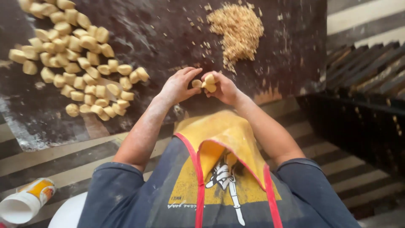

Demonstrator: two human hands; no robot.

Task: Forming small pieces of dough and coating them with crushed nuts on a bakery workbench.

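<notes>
Both of my hands meet over a dark, flour-dusted board [160,33]. My right hand [225,88] grips a pale yellow lump of dough [209,82] between its fingers. My left hand [179,85] pinches a smaller bit of dough [196,83] right beside it, the two hands nearly touching. A heap of crumbly tan filling [238,27] lies on the board just beyond my hands. To the left, several cut dough pieces [80,63] are spread in a loose pile.
A white cup with a yellow and orange label [25,202] lies on its side at the lower left on the striped floor. A dark slatted crate [371,80] stands to the right. My yellow apron [223,143] fills the foreground.
</notes>
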